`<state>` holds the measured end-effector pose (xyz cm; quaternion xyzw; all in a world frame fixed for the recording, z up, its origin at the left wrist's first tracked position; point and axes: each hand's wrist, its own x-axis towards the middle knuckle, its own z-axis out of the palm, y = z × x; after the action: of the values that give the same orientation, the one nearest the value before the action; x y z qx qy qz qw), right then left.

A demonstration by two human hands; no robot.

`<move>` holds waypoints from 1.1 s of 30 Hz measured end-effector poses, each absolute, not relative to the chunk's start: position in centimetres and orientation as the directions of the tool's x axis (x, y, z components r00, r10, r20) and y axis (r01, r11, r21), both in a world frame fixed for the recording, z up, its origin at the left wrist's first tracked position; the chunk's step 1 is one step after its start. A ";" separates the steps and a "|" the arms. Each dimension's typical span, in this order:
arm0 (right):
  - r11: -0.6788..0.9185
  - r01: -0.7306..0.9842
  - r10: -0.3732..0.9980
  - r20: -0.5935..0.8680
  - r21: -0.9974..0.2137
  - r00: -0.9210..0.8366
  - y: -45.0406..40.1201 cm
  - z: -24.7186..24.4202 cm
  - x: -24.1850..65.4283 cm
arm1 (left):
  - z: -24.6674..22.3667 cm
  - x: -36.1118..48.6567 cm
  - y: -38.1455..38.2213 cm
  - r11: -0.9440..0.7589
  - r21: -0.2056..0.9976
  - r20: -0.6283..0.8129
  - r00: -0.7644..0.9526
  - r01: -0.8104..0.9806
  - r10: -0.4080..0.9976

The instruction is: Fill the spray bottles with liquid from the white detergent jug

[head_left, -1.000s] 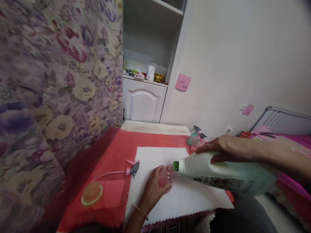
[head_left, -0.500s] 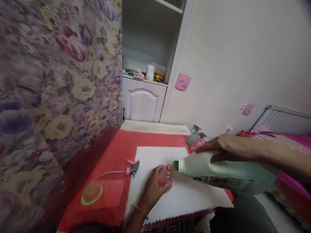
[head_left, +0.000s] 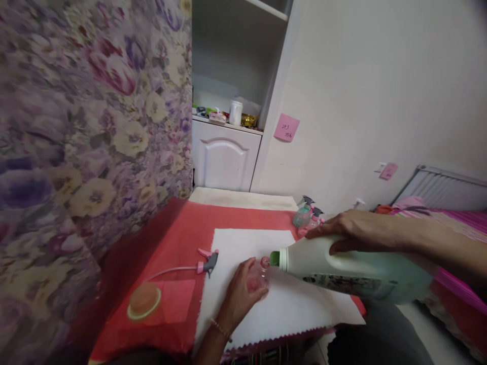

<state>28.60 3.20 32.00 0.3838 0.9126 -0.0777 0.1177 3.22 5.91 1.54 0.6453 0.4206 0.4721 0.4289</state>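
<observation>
My left hand is closed around a small clear pink bottle, its open neck facing the spout of a large pale green jug. My right hand grips the jug by its handle, keeping it tipped nearly on its side. The jug's green spout almost meets the bottle's mouth; whether they touch I cannot tell, and no stream shows. Left of the bottle lies a grey and pink spray head with its dip tube stretched over the red cover.
A white cloth lies over the red table cover. Spray bottles stand at the back right. A round orange lid-like thing is at the front left. A floral curtain hangs at the left.
</observation>
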 end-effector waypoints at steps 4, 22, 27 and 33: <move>0.696 0.716 0.680 -0.267 -0.056 -0.682 3.2 32.0 28.6 | 1.6 3.2 5.9 -0.286 0.949 0.258 0.198 0.131 0.946; 0.708 0.706 0.678 -0.254 -0.028 -0.690 3.5 32.0 28.6 | 1.8 3.3 5.9 -0.300 0.941 0.269 0.197 0.153 0.943; 0.700 0.712 0.680 -0.258 -0.049 -0.686 3.4 32.2 28.5 | 1.7 3.2 5.9 -0.295 0.944 0.264 0.197 0.148 0.944; 0.701 0.711 0.678 -0.248 -0.065 -0.691 3.2 32.6 28.1 | 1.7 3.3 6.0 -0.281 0.951 0.254 0.192 0.132 0.948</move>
<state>28.14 3.21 32.55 0.3790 0.9163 -0.0781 0.1033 3.29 5.98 1.67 0.6426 0.4200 0.4772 0.4276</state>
